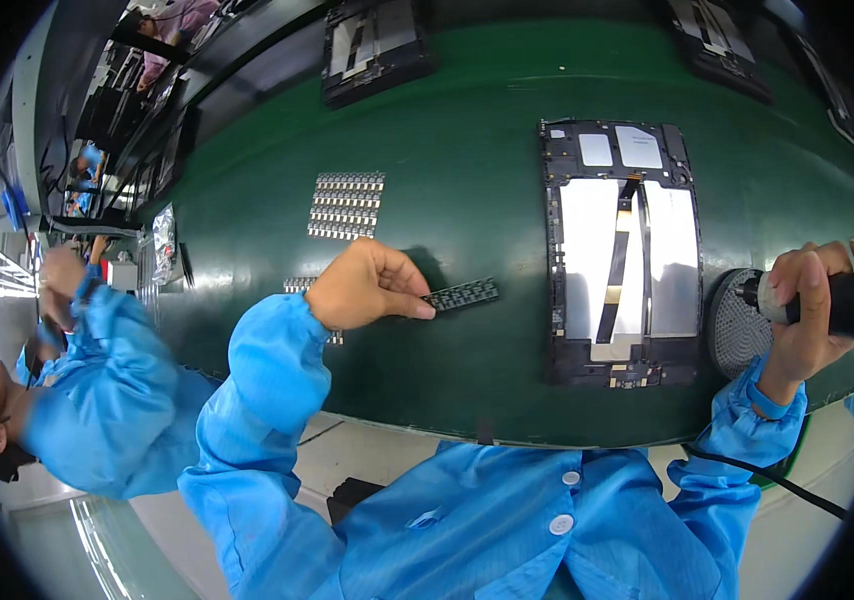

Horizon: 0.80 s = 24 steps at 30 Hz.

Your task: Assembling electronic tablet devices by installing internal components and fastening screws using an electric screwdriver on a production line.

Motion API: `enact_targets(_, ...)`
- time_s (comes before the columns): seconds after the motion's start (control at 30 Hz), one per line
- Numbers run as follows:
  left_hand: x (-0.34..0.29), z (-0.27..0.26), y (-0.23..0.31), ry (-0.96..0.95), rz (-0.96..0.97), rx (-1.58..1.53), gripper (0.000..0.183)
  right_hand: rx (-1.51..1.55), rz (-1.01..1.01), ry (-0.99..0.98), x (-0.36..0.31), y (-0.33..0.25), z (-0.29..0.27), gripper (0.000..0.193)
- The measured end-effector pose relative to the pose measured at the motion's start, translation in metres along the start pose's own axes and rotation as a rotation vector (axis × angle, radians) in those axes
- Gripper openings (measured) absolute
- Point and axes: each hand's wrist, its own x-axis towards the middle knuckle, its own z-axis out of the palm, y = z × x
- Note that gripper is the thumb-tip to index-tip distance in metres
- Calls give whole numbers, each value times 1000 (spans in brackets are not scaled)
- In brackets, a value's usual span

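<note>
My left hand (372,287) pinches one end of a small dark sheet of little parts (467,294) between thumb and fingers, just above the green table. Left of that hand and beyond it lies another sheet of small silvery parts (346,205) in rows. A further sheet (299,285) is partly hidden under my left hand and wrist. On the right, the fingers of my right hand (809,305) are wrapped round a black cylindrical tool (845,300); its far end is out of sight. Beside that hand is a round grey, dotted pad (737,330).
An opened tablet body (572,260) with silvery battery panels and a dark flex cable lies between my hands. Similar devices (375,50) (717,45) stand along the far edge. At left sits a co-worker in a blue sleeve (127,370). A black cord (777,482) runs near my right forearm.
</note>
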Motion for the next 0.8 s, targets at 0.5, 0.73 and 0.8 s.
enact_targets(0.5, 3, 55, 32, 459, 506, 216, 9, 10, 43, 8, 3, -7, 14, 51)
enact_targets(0.73, 73, 72, 49, 249, 532, -280, 12, -18, 41, -77, 4, -20, 42, 53)
enact_targets(0.8, 84, 72, 44, 257, 534, -223, 12, 40, 61, -67, 3, -23, 52, 54)
